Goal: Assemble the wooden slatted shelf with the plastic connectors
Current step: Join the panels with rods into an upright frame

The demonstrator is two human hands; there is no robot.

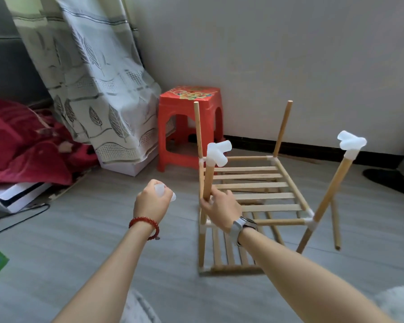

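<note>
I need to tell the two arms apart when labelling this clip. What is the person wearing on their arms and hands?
Both forearms are bare, with no sleeves or gloves in view. The left hand has a red beaded bracelet round its wrist, with a small charm hanging from it. The right hand has a wristwatch on a pale grey strap with a dark case. No rings are visible.

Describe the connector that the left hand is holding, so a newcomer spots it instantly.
Start at the red plastic stool by the wall, then drop toward the camera to the left hand with a red bead bracelet. The translucent white plastic connector sits in its fist; unlike the two capping wooden posts, it is loose.
</note>
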